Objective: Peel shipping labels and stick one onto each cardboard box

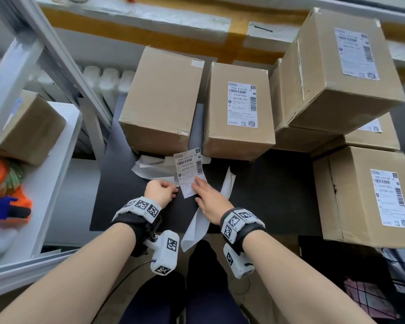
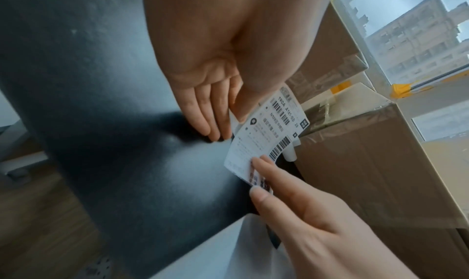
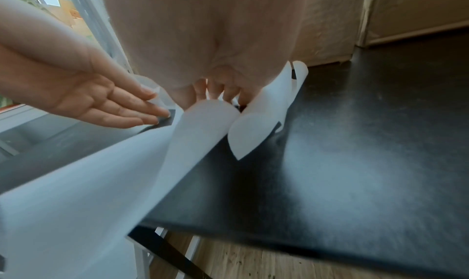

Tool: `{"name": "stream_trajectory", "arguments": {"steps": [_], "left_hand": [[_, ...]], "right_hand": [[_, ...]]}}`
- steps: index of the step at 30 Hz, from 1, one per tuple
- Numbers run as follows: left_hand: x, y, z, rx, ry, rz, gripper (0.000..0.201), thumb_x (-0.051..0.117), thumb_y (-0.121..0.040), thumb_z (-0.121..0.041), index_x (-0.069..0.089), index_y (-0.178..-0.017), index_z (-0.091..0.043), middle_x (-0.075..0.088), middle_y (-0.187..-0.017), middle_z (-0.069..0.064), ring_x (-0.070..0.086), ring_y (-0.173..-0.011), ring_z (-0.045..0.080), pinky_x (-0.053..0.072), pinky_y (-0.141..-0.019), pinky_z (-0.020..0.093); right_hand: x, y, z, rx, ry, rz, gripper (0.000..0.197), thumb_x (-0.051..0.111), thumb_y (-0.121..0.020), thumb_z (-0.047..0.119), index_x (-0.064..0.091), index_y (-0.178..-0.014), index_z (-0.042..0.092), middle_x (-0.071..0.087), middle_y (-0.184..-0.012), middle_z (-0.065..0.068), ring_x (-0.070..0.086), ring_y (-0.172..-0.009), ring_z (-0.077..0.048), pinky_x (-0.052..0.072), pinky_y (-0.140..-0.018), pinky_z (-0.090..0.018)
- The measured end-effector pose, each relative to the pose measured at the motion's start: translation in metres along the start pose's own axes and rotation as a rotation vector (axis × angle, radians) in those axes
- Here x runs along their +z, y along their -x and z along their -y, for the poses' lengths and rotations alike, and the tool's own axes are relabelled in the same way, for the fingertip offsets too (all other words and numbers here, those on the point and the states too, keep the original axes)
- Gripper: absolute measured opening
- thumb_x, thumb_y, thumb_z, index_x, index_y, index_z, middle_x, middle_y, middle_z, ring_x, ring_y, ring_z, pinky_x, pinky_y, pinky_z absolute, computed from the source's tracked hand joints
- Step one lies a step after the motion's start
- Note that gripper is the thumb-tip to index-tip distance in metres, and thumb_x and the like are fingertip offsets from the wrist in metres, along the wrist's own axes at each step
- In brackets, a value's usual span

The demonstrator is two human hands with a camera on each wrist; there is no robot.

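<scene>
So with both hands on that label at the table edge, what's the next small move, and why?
Probably peel it free: the left hand pinches a corner of the shipping label, the right hand steadies its near end, and white backing shows at the pinched corner. Then carry it to the unlabeled box just behind, the only nearby box top without one.

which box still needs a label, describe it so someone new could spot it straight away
Start at the black table in front of the person and look along its far edge at the row of cardboard boxes. The unlabelled box is the leftmost there, beside the grey shelf frame. Its neighbour, the labelled box, carries a white shipping label; this one's top is bare.
</scene>
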State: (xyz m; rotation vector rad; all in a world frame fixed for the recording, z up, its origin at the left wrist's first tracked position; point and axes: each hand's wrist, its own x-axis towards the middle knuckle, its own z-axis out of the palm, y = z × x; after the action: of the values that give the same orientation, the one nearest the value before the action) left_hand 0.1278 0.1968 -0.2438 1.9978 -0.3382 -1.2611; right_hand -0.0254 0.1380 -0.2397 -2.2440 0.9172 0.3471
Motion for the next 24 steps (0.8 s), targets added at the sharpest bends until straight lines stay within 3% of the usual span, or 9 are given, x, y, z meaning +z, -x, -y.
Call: {"name": "stream_trajectory", "arguments": {"steps": [3,6,9,11,13,16,20,24], "left_hand": [[0.001,0.0,-0.009,-0.053,0.022,0.022,0.007,0.057,-0.088,-0.002,0.054,-0.094,-0.005,0.059,-0.072,0.006,0.055,-0.066,0.015,0.049,-0.069,0.026],[0.008,-0.004,-0.009,-0.067,-0.021,0.038,0.025,0.061,-0.086,-0.007,0.06,-0.111,-0.002,0.063,-0.078,0.012,0.062,-0.084,0.027,0.052,-0.091,0.039],[0.015,-0.009,-0.006,-0.086,-0.024,0.017,0.016,0.065,-0.083,-0.013,0.068,-0.096,-0.005,0.069,-0.097,0.018,0.064,-0.099,0.032,0.05,-0.096,0.044],[0.018,-0.008,-0.009,-0.096,-0.002,-0.022,0.006,0.067,-0.082,-0.012,0.066,-0.076,-0.012,0.068,-0.091,0.017,0.065,-0.098,0.034,0.051,-0.094,0.045],[0.021,-0.007,-0.011,-0.093,0.026,-0.055,0.017,0.068,-0.081,-0.011,0.059,-0.068,-0.017,0.066,-0.086,0.017,0.066,-0.094,0.035,0.053,-0.091,0.045],[0.023,-0.004,-0.014,-0.091,0.056,-0.037,0.017,0.071,-0.078,-0.008,0.056,-0.072,-0.014,0.067,-0.077,0.017,0.066,-0.084,0.034,0.054,-0.089,0.046],[0.023,0.001,-0.02,-0.062,0.031,-0.001,0.005,0.067,-0.081,-0.006,0.067,-0.085,-0.003,0.063,-0.069,0.009,0.063,-0.08,0.029,0.053,-0.09,0.042],[0.017,0.01,-0.03,-0.069,0.133,0.008,0.012,0.06,-0.087,-0.007,0.066,-0.093,0.002,0.065,-0.075,0.011,0.064,-0.073,0.024,0.053,-0.075,0.032]], "right_hand": [[-0.009,-0.007,0.0,0.014,-0.025,0.02,0.051,0.035,-0.099,0.011,0.021,-0.148,0.008,0.009,-0.16,-0.008,0.01,-0.148,-0.021,0.008,-0.117,-0.024],[-0.014,-0.01,-0.001,0.02,-0.073,0.024,0.052,0.035,-0.099,0.009,0.022,-0.148,0.009,0.012,-0.16,-0.007,0.011,-0.148,-0.02,0.008,-0.117,-0.024],[-0.014,-0.009,-0.003,0.024,-0.111,0.026,0.052,0.035,-0.098,0.008,0.023,-0.148,0.012,0.013,-0.16,-0.004,0.01,-0.148,-0.018,0.008,-0.117,-0.023],[-0.014,-0.008,-0.004,0.018,-0.131,0.033,0.052,0.034,-0.098,0.007,0.023,-0.148,0.012,0.013,-0.16,-0.004,0.01,-0.148,-0.018,0.007,-0.117,-0.024],[-0.015,-0.007,-0.004,0.015,-0.145,0.042,0.052,0.034,-0.098,0.006,0.024,-0.148,0.013,0.013,-0.16,-0.003,0.01,-0.148,-0.017,0.008,-0.117,-0.024],[-0.018,-0.006,-0.002,0.017,-0.164,0.038,0.051,0.034,-0.099,0.008,0.025,-0.148,0.016,0.014,-0.16,0.0,0.011,-0.147,-0.015,0.01,-0.118,-0.024],[-0.025,-0.004,0.003,0.012,-0.188,0.001,0.05,0.038,-0.099,0.013,0.027,-0.147,0.017,0.017,-0.159,0.001,0.018,-0.146,-0.015,0.015,-0.117,-0.024],[-0.035,0.0,0.008,-0.008,-0.147,-0.044,0.063,0.055,-0.091,0.017,0.029,-0.147,0.021,0.02,-0.158,0.005,0.024,-0.144,-0.014,0.022,-0.117,-0.028]]}}
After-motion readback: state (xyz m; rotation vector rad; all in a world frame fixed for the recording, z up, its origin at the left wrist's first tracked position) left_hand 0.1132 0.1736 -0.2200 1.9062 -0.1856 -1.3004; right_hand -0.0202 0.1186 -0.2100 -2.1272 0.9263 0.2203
